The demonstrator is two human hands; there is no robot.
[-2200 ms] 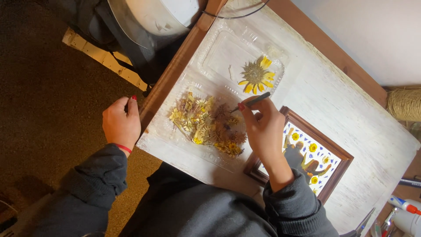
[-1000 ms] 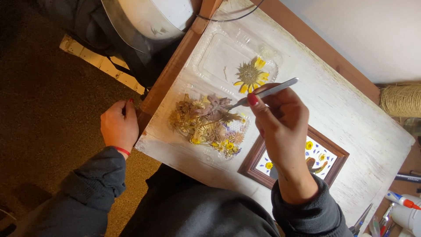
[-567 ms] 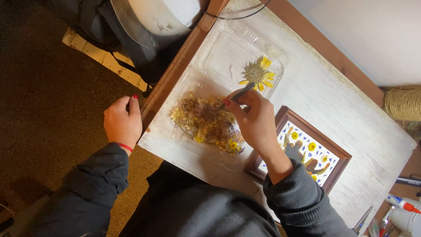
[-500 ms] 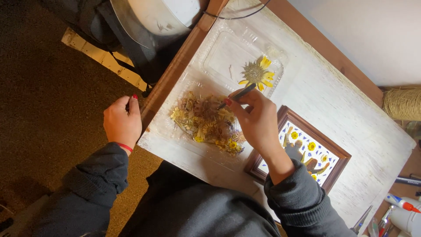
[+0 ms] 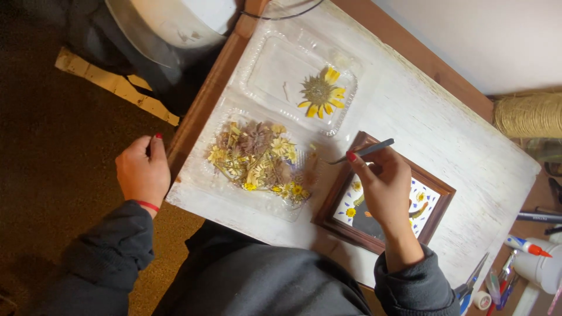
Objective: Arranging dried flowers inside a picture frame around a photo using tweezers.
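My right hand (image 5: pixel 383 187) grips metal tweezers (image 5: pixel 362 152) over the left part of a small brown picture frame (image 5: pixel 338 217) that holds pressed yellow flowers on a white ground. The tweezer tips point left toward a clear plastic tray (image 5: pixel 218 182) heaped with dried yellow and mauve flowers (image 5: pixel 260 158). Beyond it a second clear tray (image 5: pixel 263 67) holds one big yellow daisy (image 5: pixel 320 93). My left hand (image 5: pixel 142 172) is loosely curled at the board's left edge and holds nothing I can see.
Everything lies on a white-painted board (image 5: pixel 445 129) on a wooden table. A twine roll (image 5: pixel 527 114) sits at the far right. Scissors (image 5: pixel 470 284), pens and a white glue bottle (image 5: pixel 535 263) crowd the lower right corner. A pale round container (image 5: pixel 170 23) stands at the top left.
My right hand has drawn back from the dried flower tray to the picture frame with the tweezers. My left hand has stayed at the board's edge.
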